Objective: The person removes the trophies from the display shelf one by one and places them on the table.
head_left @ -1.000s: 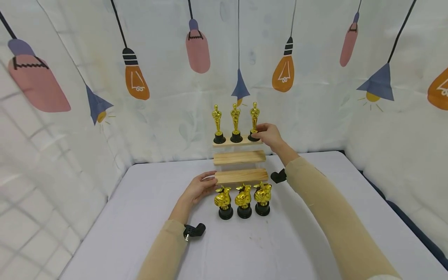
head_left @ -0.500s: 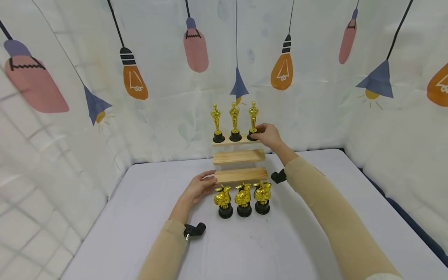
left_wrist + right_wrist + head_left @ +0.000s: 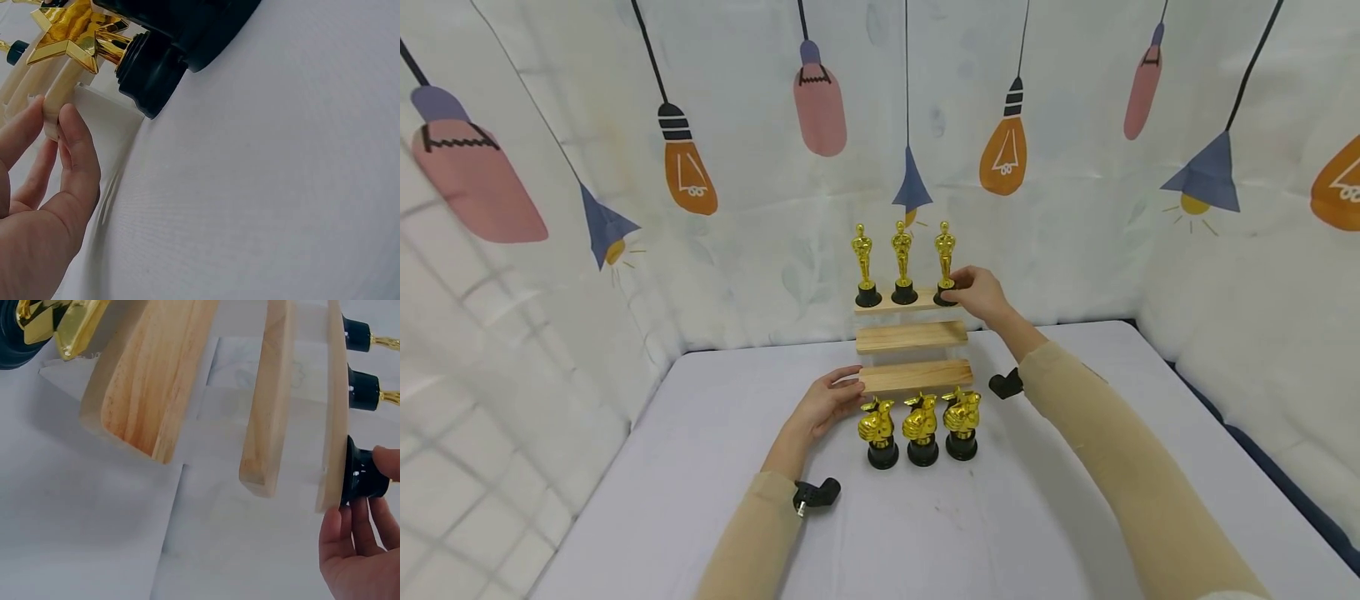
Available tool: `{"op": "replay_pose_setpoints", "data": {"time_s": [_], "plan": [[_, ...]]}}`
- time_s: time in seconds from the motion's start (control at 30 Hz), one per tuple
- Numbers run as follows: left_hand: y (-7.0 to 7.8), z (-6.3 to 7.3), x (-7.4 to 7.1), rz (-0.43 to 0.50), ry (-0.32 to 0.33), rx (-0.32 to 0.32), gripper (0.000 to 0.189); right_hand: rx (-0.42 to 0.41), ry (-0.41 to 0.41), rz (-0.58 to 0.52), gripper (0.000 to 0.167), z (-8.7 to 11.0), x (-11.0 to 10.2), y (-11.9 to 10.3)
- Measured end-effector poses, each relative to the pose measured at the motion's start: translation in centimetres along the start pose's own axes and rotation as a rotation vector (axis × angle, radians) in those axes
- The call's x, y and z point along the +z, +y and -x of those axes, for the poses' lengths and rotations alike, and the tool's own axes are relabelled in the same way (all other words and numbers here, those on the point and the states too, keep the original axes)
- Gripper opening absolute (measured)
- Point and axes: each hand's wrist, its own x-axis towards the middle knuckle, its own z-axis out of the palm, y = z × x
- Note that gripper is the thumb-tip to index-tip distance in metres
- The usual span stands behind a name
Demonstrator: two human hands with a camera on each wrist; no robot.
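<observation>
A three-step wooden display rack stands at the table's back, with a lowest plank (image 3: pixel 916 377), a middle plank (image 3: pixel 912 337) and a top plank (image 3: pixel 887 307). On top, three gold figure statuettes with black bases stand upright in a row. My right hand (image 3: pixel 981 295) pinches the right statuette (image 3: pixel 945 248) by its black base (image 3: pixel 365 474), which rests at the top plank's right end. With thumb and fingertips, my left hand (image 3: pixel 822 407) grips the left end of the lowest plank; the left wrist view shows this plank end (image 3: pixel 56 103) between the fingers.
Three gold trophies, the middle one (image 3: pixel 921 421) among them, stand on black bases before the rack. A star shape (image 3: pixel 78 37) shows on one. White cloth covers the table (image 3: pixel 685 450). A patterned curtain (image 3: pixel 760 250) hangs close behind the rack.
The right statuette has shifted slightly to the right along the top plank, with my right hand still gripping its base. My left hand has kept its place on the lowest plank.
</observation>
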Motion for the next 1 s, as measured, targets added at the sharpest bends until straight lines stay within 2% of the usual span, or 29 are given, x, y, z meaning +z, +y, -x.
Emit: {"op": "replay_pose_setpoints", "data": {"time_s": [0.43,1.0], "plan": [[0.0,0.1,0.1,0.011,0.024,-0.014,0.054,-0.025,-0.014,-0.03,0.046,0.7,-0.5,0.6],[0.2,0.2,0.1,0.015,0.017,-0.017,0.055,-0.054,-0.081,-0.07,0.048,3.1,-1.2,0.6]]}}
